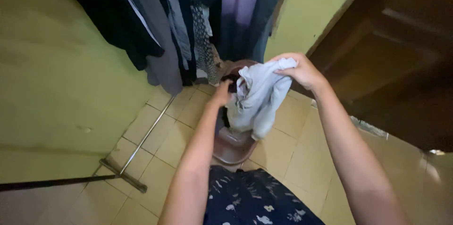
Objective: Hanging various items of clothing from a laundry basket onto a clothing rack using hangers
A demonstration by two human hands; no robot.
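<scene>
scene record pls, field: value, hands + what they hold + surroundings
left hand: grips the pale garment at its left edge
right hand: pinches the garment's top
below garment: brown plastic basin on the tiled floor
behind: hanging clothes
left floor: long-handled squeegee
right: dark wooden door

No packages, labels, signs or screens show anywhere in this corner of the room.
</scene>
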